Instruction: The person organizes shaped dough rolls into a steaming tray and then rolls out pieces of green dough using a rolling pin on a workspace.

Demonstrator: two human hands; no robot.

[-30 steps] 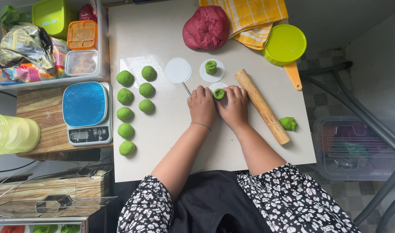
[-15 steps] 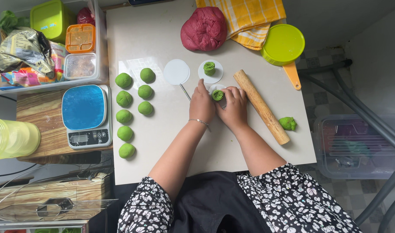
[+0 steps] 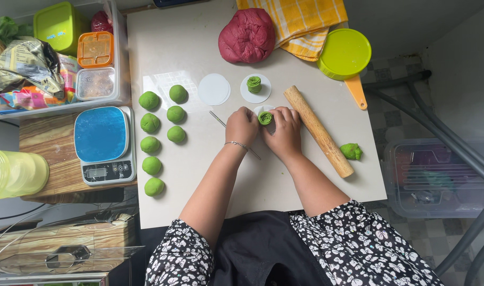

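Stock in progress: one finished green dough rosette (image 3: 254, 84) on its white paper disc (image 3: 248, 95); a second spiral green dough roll (image 3: 265, 117) pinched between your left hand (image 3: 242, 126) and right hand (image 3: 284, 132), fingers closed on it; eight round green dough balls (image 3: 150, 122) left unshaped beside a bare white disc (image 3: 214, 89)

There is one view only, from a camera worn on the person's head, looking almost straight down. It faces the pale table (image 3: 189, 175) from the near edge, with the person's lap and patterned sleeves filling the bottom of the frame. It sits fairly close: the hands lie near the centre, and the whole tabletop fits inside the frame. The left margin takes in a wooden stand with a blue kitchen scale (image 3: 102, 143); the right margin shows tiled floor and what seems to be a clear storage box (image 3: 437, 177), too dim to read well.
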